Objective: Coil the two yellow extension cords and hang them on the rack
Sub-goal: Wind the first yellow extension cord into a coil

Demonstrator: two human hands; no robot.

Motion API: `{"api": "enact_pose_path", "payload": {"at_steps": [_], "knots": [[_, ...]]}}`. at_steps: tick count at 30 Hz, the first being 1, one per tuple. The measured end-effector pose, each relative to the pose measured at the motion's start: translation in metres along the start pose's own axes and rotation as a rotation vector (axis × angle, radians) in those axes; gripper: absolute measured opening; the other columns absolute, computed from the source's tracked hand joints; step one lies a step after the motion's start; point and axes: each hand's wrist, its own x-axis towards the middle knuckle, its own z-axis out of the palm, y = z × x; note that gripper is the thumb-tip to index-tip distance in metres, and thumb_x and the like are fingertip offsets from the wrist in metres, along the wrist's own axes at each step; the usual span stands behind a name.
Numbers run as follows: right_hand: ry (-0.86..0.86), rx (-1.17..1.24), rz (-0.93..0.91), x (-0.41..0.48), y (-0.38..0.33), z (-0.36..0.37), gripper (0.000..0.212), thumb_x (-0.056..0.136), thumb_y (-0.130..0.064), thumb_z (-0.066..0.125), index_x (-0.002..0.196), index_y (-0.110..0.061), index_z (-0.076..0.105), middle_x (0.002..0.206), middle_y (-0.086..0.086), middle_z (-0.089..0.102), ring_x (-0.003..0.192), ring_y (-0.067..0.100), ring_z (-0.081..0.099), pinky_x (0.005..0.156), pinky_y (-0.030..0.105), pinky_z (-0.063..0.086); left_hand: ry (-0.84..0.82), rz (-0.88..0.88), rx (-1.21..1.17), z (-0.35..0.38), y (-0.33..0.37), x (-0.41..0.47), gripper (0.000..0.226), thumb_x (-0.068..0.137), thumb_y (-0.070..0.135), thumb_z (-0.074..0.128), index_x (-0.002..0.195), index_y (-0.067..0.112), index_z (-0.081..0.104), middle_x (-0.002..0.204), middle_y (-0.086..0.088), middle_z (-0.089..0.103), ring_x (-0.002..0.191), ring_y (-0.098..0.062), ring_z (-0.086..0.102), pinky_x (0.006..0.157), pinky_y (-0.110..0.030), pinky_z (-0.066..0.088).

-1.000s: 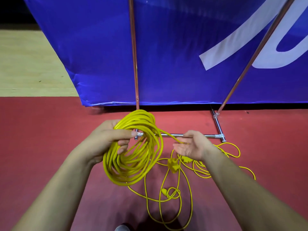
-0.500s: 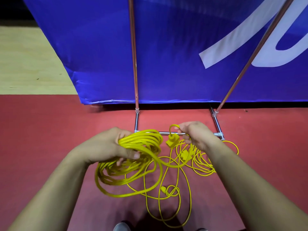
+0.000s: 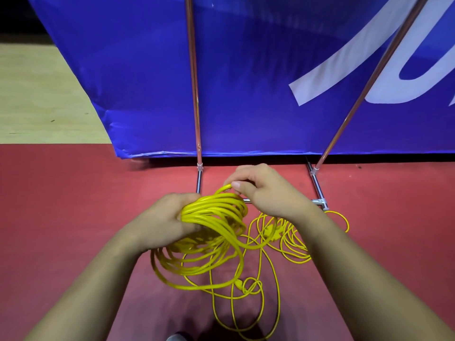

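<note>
My left hand (image 3: 163, 220) grips the top of a thick coil of yellow extension cord (image 3: 209, 242) that hangs in loops above the red floor. My right hand (image 3: 261, 189) pinches a strand of that cord at the coil's upper right edge. Loose yellow cord (image 3: 258, 291) trails from the coil in loops on the floor below. A second pile of yellow cord (image 3: 293, 239) lies on the floor under my right wrist, partly hidden. The metal rack (image 3: 194, 94) stands just beyond my hands, with two uprights and a base bar.
A blue banner (image 3: 246, 70) hangs behind the rack's uprights. The rack's right upright (image 3: 364, 89) leans outward, and its base bar (image 3: 318, 193) lies on the red floor (image 3: 61, 205). Pale wooden flooring (image 3: 37, 94) shows at far left. A shoe tip (image 3: 176, 337) sits at the bottom edge.
My right hand has moved left and up from the loose cord to the coil, bringing a strand onto it. The coil in my left hand has tightened and shifted slightly right.
</note>
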Motion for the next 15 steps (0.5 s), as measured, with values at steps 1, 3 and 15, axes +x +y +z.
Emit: {"api": "enact_pose_path", "payload": {"at_steps": [1,3,15], "knots": [[0.034,0.029,0.01,0.001,0.0,0.0,0.022,0.09,-0.009,0.052,0.096,-0.008,0.073,0.075,-0.016,0.059,0.072,-0.002,0.055,0.071,0.015,0.041,0.051,-0.011,0.013,0.0,-0.001,0.0,0.018,0.066,0.031,0.065,0.084,0.026,0.064,0.074,0.013,0.065,0.068,-0.002,0.057,0.066,-0.026,0.047],[0.145,0.135,0.064,0.001,0.0,0.002,0.021,0.091,-0.003,0.056,0.103,-0.009,0.072,0.08,-0.015,0.062,0.077,-0.002,0.058,0.076,0.014,0.044,0.141,-0.034,-0.004,0.002,-0.001,0.003,0.014,0.067,0.022,0.066,0.081,0.023,0.064,0.068,0.009,0.063,0.063,-0.002,0.054,0.063,-0.026,0.045],[0.068,0.149,0.237,-0.018,-0.002,0.076,0.026,0.087,-0.015,0.064,0.113,-0.012,0.067,0.094,-0.007,0.063,0.082,-0.001,0.061,0.075,0.019,0.048,0.532,-0.361,-0.419,0.007,-0.008,0.021,0.01,0.084,0.005,0.066,0.074,0.002,0.068,0.061,-0.012,0.068,0.048,-0.014,0.057,0.051,-0.022,0.048]]}}
